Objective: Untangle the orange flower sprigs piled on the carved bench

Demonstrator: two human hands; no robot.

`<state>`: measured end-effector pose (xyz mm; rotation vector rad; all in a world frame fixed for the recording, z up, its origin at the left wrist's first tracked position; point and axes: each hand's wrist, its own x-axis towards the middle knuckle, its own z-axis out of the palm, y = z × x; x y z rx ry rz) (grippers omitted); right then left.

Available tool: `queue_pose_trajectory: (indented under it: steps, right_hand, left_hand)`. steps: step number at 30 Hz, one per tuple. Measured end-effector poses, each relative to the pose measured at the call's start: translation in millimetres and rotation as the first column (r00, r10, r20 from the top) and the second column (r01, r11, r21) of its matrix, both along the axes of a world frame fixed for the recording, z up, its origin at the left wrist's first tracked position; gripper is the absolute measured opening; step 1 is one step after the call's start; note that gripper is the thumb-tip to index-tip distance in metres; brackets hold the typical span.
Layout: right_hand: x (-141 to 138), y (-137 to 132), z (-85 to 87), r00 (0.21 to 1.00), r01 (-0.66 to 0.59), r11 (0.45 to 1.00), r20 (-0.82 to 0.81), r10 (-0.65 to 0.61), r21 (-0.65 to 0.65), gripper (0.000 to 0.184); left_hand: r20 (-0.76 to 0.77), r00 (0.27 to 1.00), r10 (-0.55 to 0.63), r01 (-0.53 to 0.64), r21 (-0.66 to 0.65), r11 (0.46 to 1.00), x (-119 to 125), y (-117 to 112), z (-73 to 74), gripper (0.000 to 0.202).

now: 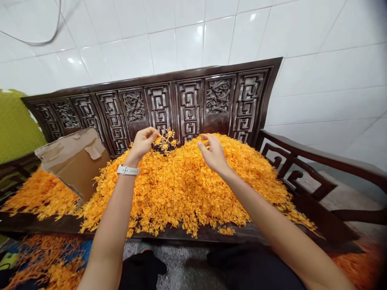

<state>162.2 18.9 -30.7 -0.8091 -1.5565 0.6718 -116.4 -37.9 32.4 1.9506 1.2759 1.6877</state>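
Note:
Between the fingertips of my left hand is a small orange plastic sprig, its branches ending in star-like flower heads. That hand is closed in a pinch and wears a white watch on the wrist. My right hand hovers over the right side of the heap with thumb and fingers apart, and I see nothing in it. Below both hands spreads a large heap of orange plastic flower pieces on a dark wooden bench.
Behind the heap rises the carved bench back, with an armrest on the right. A torn cardboard piece stands at left, separating more orange pieces. Orange bare stems lie low at left. A yellow-green bulky thing is far left.

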Motion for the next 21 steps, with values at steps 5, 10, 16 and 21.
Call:
queue_pose_trajectory:
  steps: [5,10,16,21]
  right_hand:
    - [-16.4,-24.2,5.3,0.900,-0.430,0.902,-0.098,0.424,-0.048,0.041]
    - [-24.5,-36.8,1.4,0.844,-0.537,0.840,-0.060,0.534,-0.082,0.038]
    - [-33.2,-40.6,-5.0,0.825,-0.564,0.825,-0.071,0.560,-0.039,0.036]
    - [-46.7,-45.8,-5.8,0.820,-0.543,0.835,-0.273,0.504,-0.090,0.041]
  left_hand:
    - [-0.314,0.949,-0.038,0.039,-0.005,0.999,23.6,-4.5,11.0,0.020]
    - [-0.360,0.921,-0.149,0.142,-0.047,0.989,35.6,-9.8,11.8,0.018]
    - [-0.257,0.954,-0.154,0.156,-0.014,0.988,32.3,-10.1,8.8,0.015]
    - [-0.270,0.959,-0.085,0.090,0.007,0.996,27.2,-7.8,6.4,0.015]
